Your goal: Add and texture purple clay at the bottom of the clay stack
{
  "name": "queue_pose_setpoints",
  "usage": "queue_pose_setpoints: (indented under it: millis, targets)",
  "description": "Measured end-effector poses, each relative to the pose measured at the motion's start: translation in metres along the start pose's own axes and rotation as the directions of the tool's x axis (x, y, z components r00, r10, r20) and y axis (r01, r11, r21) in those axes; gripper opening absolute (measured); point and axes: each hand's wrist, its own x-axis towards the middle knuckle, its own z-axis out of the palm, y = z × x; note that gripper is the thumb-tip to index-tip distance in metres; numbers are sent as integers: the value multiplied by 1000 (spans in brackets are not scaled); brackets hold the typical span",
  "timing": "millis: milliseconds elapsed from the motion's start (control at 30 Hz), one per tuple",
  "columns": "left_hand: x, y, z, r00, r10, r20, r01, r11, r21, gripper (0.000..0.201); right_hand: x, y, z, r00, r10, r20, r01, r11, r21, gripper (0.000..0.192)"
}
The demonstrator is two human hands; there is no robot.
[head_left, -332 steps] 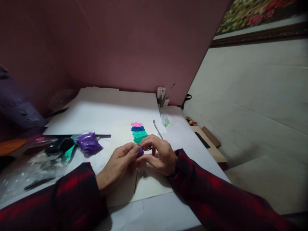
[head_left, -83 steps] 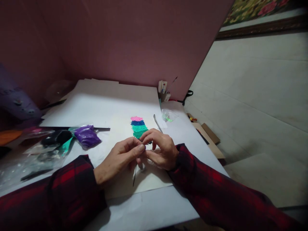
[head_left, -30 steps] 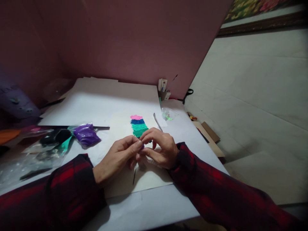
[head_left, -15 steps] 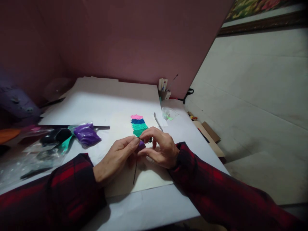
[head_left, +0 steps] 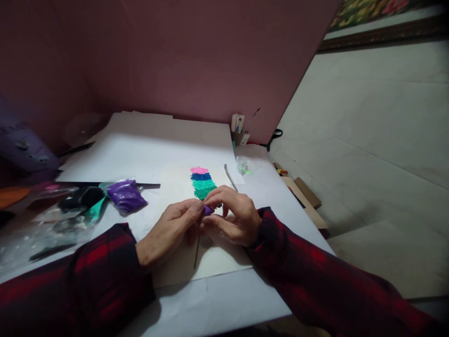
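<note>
My white table [head_left: 224,304] carries a cream sheet [head_left: 217,262] under my hands, bags of purple [head_left: 126,196] and black [head_left: 82,199] material to their left, a metal tool [head_left: 229,177] just beyond

Both forearms rest low, angled inward. Left hand [head_left: 170,229] and right hand [head_left: 234,216] meet at the fingertips, thumbs and forefingers pinched together, remaining fingers of the right curled.
</note>
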Motion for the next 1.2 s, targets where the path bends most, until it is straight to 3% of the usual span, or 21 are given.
queue_pose_setpoints:
  millis: [167, 367, 567, 700, 900, 1067, 1200]
  targets:
    - [0, -1, 0, 1000, -28, 15, 29, 997, -71, 29, 0, 0, 0, 1000, -3, -13, 3, 1000, -9, 13]
    - [1, -4, -1, 1000, -13, 14, 13, 1000, -19, 38, 1, -1, 0, 999, -24, -24, 24, 1000, 14, 11]
    - [1, -4, 0, 1000, -20, 2, 20, 995, -102, 31, 1, 0, 0, 1000, -7, -26, 7, 1000, -3, 15]
    - [1, -3, 0, 1000, -16, -3, 16, 999, -50, 37, 0, 0, 0, 1000, 2, -14, -2, 1000, -1, 16]
    - [1, -2, -1, 1000, -25, 19, 26, 998, -56, 30, 0, 0, 0, 1000, -7, -16, 7, 1000, -1, 13]
    - [1, -1, -1, 1000, 9, 14, -9, 1000, 25, 41, 0, 0, 0, 1000, -2, -18, 2, 1000, -19, 12]
    - [2, -2, 0, 1000, -11, 26, 12, 1000, -20, 32, 0, 0, 0, 1000, -17, -19, 17, 1000, -10, 10]
